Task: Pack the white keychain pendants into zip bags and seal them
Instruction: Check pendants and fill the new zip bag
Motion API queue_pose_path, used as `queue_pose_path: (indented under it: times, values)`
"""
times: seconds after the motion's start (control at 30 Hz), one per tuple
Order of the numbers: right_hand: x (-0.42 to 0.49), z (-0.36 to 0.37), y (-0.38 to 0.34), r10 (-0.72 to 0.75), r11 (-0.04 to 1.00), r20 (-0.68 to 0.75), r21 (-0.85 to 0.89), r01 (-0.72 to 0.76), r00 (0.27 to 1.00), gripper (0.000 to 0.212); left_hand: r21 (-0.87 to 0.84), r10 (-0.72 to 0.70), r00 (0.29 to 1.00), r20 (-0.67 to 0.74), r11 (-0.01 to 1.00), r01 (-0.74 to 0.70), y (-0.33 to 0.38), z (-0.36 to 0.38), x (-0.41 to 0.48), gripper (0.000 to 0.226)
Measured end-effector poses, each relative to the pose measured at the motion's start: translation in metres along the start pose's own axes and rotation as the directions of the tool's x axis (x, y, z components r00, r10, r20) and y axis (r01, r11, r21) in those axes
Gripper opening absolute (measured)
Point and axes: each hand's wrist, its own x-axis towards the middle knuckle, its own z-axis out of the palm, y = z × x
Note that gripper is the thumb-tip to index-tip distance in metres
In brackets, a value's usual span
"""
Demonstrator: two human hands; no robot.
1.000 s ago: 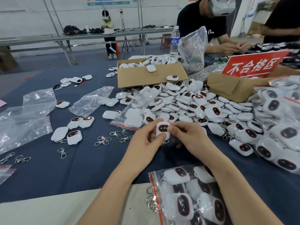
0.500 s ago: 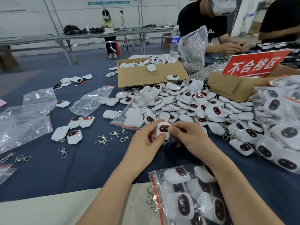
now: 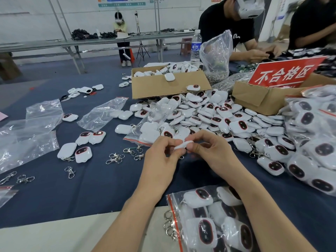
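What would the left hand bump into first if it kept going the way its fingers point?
Probably the right hand, whose fingers pinch the same white pendant that the left hand holds. Depth is hard to judge here.

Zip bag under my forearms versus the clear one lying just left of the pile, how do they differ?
The near zip bag bulges with white pendants; the far zip bag looks empty and flat. Metal rings poke past the near bag's red strip; nothing sticks out of the far one. The near bag overlaps the pale table edge; the far one lies wholly on blue cloth. Both are clear with a red strip.
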Motion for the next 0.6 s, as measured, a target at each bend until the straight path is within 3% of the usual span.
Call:
queue_pose_path:
  times: [0.3, 0.43, 0.6]
  values:
    - [0.0003, 0.0016, 0.0, 0.007, 0.998, -0.048, -0.066, -0.011, 0.999, 0.023, -0.062, -0.064, 0.997, 0.035, 0.996, 0.066, 0.0019, -0.0003, 0.0009, 0.016]
    - [-0.0016, 0.0003, -0.0021, 0.046, 0.998, 0.0, 0.05, -0.046, 0.999, 0.025, -0.031, -0.123, 0.988, 0.088, 0.992, 0.126, 0.0005, -0.0048, 0.0031, 0.034]
    - [-0.004, -0.0001, -0.001, 0.055, 0.997, 0.023, 0.055, -0.057, 0.998, 0.03, -0.072, -0.11, 0.989, 0.102, 0.99, 0.117, -0.0011, -0.0057, 0.005, 0.032]
